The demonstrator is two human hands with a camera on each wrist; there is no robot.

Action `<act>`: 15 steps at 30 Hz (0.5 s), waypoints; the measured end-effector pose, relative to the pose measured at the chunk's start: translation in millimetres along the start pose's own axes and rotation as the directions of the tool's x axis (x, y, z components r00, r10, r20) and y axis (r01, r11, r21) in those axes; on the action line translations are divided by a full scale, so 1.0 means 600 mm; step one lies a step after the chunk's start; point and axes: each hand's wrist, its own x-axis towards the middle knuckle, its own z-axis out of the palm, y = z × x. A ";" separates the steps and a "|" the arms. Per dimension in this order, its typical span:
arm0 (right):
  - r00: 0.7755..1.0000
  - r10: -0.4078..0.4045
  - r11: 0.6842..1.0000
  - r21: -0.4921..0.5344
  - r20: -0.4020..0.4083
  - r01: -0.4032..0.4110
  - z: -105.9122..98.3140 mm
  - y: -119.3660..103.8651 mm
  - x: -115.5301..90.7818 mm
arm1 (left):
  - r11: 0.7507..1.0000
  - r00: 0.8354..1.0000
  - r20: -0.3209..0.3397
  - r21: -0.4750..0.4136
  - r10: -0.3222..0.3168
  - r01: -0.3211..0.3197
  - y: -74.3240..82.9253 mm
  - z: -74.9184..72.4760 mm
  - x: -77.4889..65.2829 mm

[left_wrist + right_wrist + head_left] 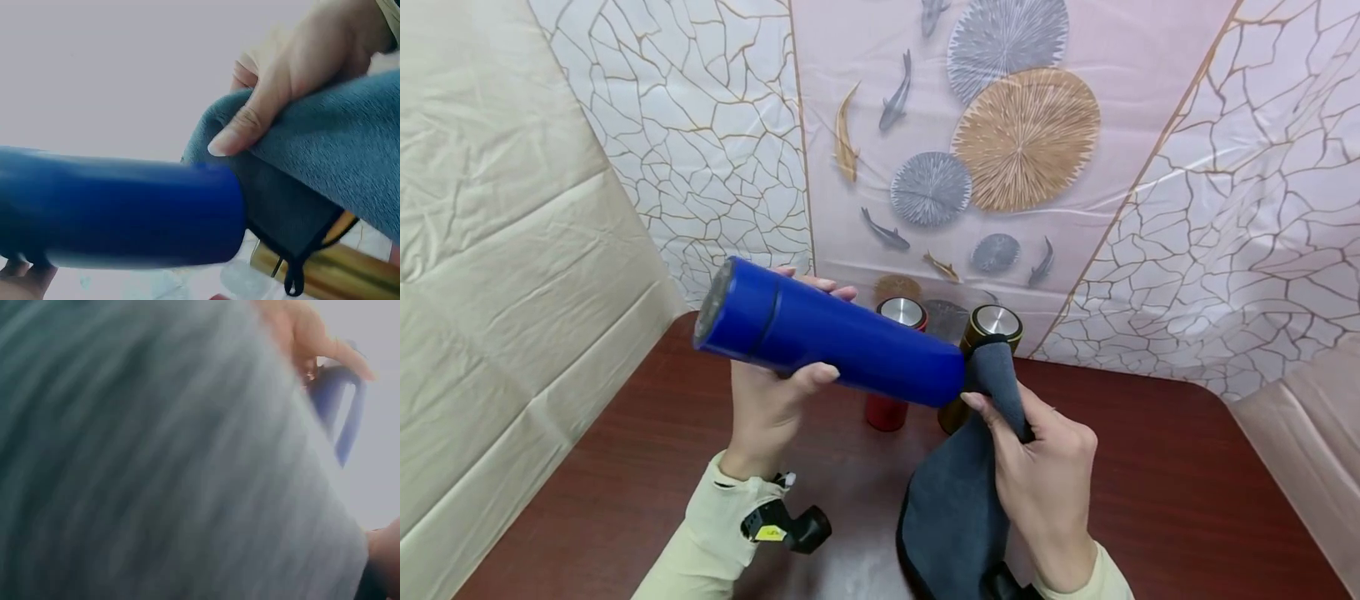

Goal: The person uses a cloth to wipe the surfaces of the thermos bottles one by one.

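Blue flask (850, 337): Held clear of the worktop (1165, 467), at the centre of the head view, tilted with its capped end towards ten o'clock and its base towards four.
Left hand (767, 408): At the flask's seven o'clock, gripping its body, thumb on the near side and fingers on the far side.
Grey-blue cloth (955, 508): Hanging in folds at five o'clock from the flask, its upper fold just beside the base; whether the two touch cannot be told. A dark loop (294, 279) shows at one corner in the left wrist view.
Right hand (1048, 467): At four o'clock from the flask, pinching the cloth between thumb and fingers.
Red flask (886, 412): Upright on the worktop, partly hidden behind the blue one.
Gold flask (997, 320): Also upright, at the red flask's three o'clock, partly covered by the cloth.
Wrist camera (786, 527): Black, strapped over the left sleeve (711, 533).
Backdrop (865, 108): Fish and round motifs at twelve o'clock, beyond the dark red-brown worktop.
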 end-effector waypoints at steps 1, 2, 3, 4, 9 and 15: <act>1.000 0.025 1.000 0.010 0.014 -0.025 0.000 -0.001 -0.001 | 1.000 1.000 -0.015 -0.018 -0.009 0.008 -0.001 -0.001 0.000; 0.998 0.052 0.998 0.030 0.028 -0.053 0.000 -0.003 -0.002 | 0.999 0.999 -0.028 -0.031 -0.019 0.019 -0.003 0.000 -0.001; 0.997 0.074 0.996 0.055 0.036 -0.076 0.001 -0.005 -0.004 | 0.998 0.999 -0.036 -0.049 -0.030 0.028 -0.004 0.000 -0.003; 0.995 0.088 0.993 0.081 0.035 -0.091 0.001 -0.007 -0.005 | 0.997 0.999 -0.037 -0.065 -0.037 0.035 -0.006 0.001 -0.004; 0.992 0.099 0.979 0.187 -0.082 -0.083 0.004 -0.014 -0.011 | 0.995 0.998 0.044 -0.089 -0.035 0.039 -0.020 0.008 -0.011; 0.956 0.069 0.977 0.214 -0.286 -0.006 0.009 -0.011 -0.011 | 0.972 0.976 0.140 -0.145 -0.166 0.186 -0.030 0.018 -0.024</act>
